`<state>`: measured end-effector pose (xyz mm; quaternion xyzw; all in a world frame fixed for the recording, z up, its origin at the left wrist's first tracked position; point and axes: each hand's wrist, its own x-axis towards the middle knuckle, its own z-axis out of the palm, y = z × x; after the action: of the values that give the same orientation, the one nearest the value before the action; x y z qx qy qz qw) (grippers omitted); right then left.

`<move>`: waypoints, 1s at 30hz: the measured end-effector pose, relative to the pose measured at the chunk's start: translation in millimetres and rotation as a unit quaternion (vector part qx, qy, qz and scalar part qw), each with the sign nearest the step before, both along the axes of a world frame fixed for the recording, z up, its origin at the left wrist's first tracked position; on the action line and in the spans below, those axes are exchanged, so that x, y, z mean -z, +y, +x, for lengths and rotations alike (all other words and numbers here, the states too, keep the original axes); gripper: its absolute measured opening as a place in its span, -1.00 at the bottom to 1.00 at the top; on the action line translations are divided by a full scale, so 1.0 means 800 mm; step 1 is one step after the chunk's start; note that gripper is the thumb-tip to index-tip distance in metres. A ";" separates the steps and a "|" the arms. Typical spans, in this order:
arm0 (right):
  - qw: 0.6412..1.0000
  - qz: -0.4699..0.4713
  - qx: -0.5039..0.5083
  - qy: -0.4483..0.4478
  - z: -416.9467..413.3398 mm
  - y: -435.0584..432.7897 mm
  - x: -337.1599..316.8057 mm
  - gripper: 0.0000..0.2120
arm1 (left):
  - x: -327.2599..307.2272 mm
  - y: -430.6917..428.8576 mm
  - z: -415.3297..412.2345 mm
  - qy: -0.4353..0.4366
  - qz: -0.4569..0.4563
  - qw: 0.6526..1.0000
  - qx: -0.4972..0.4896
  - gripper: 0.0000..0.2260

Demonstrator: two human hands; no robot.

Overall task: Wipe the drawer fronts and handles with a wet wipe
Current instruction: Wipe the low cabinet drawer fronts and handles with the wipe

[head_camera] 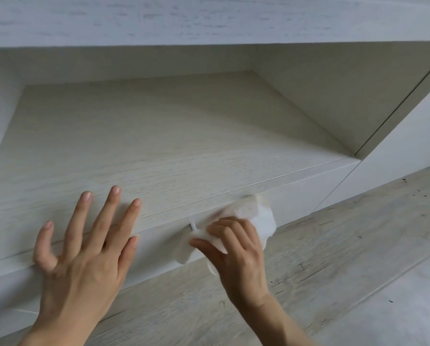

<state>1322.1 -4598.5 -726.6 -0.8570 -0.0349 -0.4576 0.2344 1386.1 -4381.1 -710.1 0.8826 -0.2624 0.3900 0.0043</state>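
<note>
A pale wood-grain drawer front (306, 196) runs along the lower edge of a low cabinet. Its small white handle (192, 225) sticks out near the middle, and only its left end shows. My right hand (236, 248) grips a crumpled white wet wipe (253, 213) and holds it wrapped over the handle and against the drawer front. My left hand (84, 245) lies flat with fingers spread on the cabinet's top edge, left of the handle, with its thumb over the drawer front.
Above the drawer is an open shelf recess (159, 136) with a side wall (333, 101) on the right. A thick top board (209, 18) overhangs it. Pale plank flooring (346, 245) stretches to the right and below.
</note>
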 end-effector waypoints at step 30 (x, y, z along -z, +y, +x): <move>0.999 0.028 0.008 -0.030 0.010 0.031 -0.007 -0.85 | 0.019 0.002 0.014 -0.003 -0.031 0.999 0.020 -0.57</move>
<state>1329.9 -4573.3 -721.1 -0.8360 -0.0228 -0.4861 0.2535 1397.3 -4379.4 -725.6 0.8756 -0.2676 0.4004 0.0386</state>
